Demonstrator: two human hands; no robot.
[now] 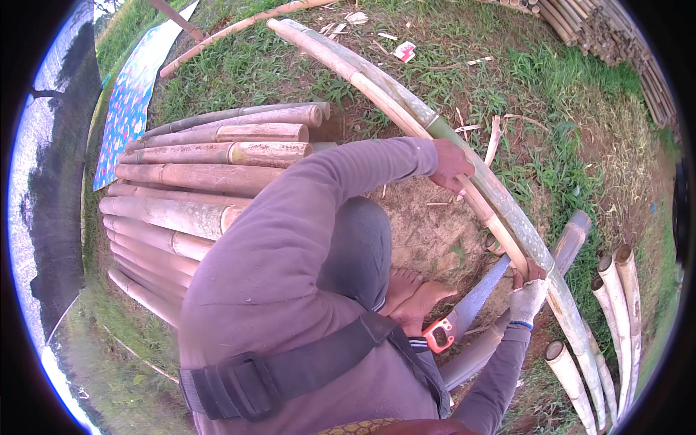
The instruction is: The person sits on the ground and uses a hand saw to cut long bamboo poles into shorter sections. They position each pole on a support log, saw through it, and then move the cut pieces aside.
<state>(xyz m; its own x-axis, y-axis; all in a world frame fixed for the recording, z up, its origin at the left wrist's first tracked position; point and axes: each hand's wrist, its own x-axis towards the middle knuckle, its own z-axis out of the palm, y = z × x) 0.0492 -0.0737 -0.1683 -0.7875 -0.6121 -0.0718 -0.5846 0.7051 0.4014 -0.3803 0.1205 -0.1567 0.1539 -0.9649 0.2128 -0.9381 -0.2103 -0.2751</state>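
Note:
A long greenish bamboo pole [500, 194] runs slantwise from the far middle to the near right. Along its left side lies a paler, shorter bamboo piece [402, 116], touching it. My bare left hand [452, 168] is closed over the pale piece at about two thirds of its length. My right hand [529, 291], in a whitish glove with the fingertips showing, grips around the near end of that piece, beside the green pole. Below, a handsaw [439, 333] with an orange handle lies by my bare feet, its blade [480, 291] pointing up toward the poles.
Many cut bamboo lengths [192, 176] are piled at my left. A thick bamboo length [571, 238] crosses under the green pole. Several pale bamboo ends [609, 290] stand at the right. A bamboo stack [602, 32] and a blue patterned mat [129, 119] lie farther off.

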